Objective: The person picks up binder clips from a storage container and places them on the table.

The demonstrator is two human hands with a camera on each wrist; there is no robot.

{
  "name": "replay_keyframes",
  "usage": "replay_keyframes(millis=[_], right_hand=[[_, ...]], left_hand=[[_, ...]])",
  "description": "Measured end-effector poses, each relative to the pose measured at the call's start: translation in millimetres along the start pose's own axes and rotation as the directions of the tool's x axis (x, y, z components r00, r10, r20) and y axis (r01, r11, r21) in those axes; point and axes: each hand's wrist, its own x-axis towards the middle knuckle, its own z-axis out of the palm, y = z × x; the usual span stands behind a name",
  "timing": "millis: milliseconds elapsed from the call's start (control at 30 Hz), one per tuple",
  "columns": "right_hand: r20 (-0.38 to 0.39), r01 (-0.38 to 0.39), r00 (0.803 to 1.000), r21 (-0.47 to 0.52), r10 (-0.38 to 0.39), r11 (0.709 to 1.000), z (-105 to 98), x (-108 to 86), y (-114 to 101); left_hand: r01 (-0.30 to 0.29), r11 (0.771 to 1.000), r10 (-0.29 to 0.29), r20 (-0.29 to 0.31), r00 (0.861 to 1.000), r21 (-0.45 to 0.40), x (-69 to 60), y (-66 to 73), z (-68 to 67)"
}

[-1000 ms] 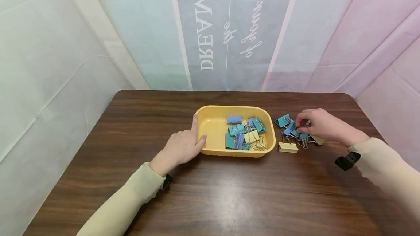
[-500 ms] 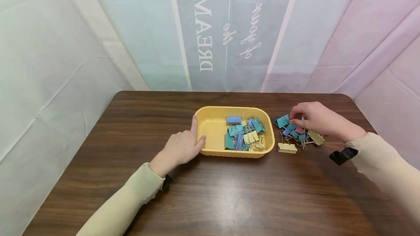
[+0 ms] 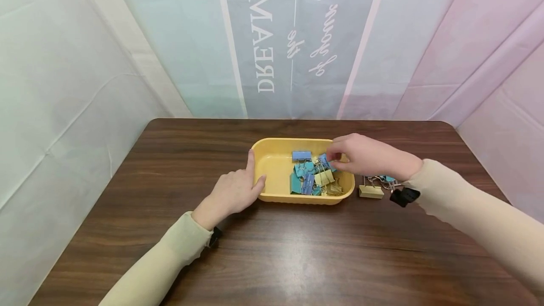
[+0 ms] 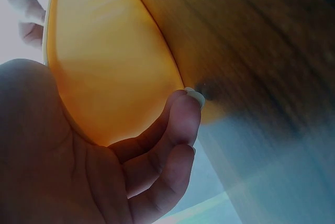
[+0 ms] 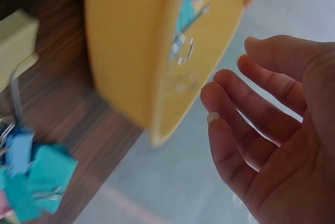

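The yellow bin [image 3: 276, 198] stands on the table with blue, teal and yellow binder clips [image 3: 325, 177] heaped towards its right end. My left hand [image 3: 233, 191] grips the bin's left end, thumb over the rim; in the left wrist view its other fingers [image 4: 186, 116] curl outside the wall. Above the bin's right end is my right hand [image 3: 369, 156], covering some clips in the head view. The right wrist view shows that hand [image 5: 277, 114] with fingers loosely bent and nothing visible between them, beside the bin [image 5: 125, 41].
More clips lie on the table right of the bin, partly hidden under the right forearm; a yellow clip [image 3: 371, 192] is nearest its edge. Teal clips [image 5: 51, 171] show in the right wrist view. A printed cloth [image 3: 293, 103] hangs behind the table [image 3: 191, 129].
My right hand has moved left from the loose clips to above the bin's right end. My left hand has kept its place at the bin's left end.
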Motion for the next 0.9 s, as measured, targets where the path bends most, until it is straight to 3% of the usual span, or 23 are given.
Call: replay_keyframes(millis=[200, 367, 533, 733, 900], right_hand=[[0.082, 0.103, 0.991, -0.024, -0.101, 0.994, 9.3, 29.4, -26.3], [0.206, 0.198, 0.963, -0.100, -0.175, 0.975, 28.8, 51.3, -40.6], [0.311, 0.201, 0.939, -0.161, -0.144, 0.966, 44.7, 65.8, -46.9], [0.326, 0.246, 0.932, -0.251, -0.157, 0.936, 55.3, 74.0, -49.3], [0.339, 0.230, 0.931, -0.250, -0.138, 0.940, 58.9, 77.4, -51.1]], left_hand=[[0.006, 1.000, -0.006, 0.006, 1.000, -0.006, -0.3, 0.2, -0.1], [0.008, 1.000, -0.008, 0.016, 1.000, -0.013, -0.3, 0.7, -0.1], [0.014, 1.000, -0.014, 0.015, 1.000, -0.019, -0.7, 0.3, 1.5], [0.014, 1.000, -0.014, 0.013, 1.000, -0.009, -0.5, 0.3, 2.2], [0.010, 1.000, -0.010, 0.011, 1.000, -0.006, 0.1, -0.2, 2.1]])
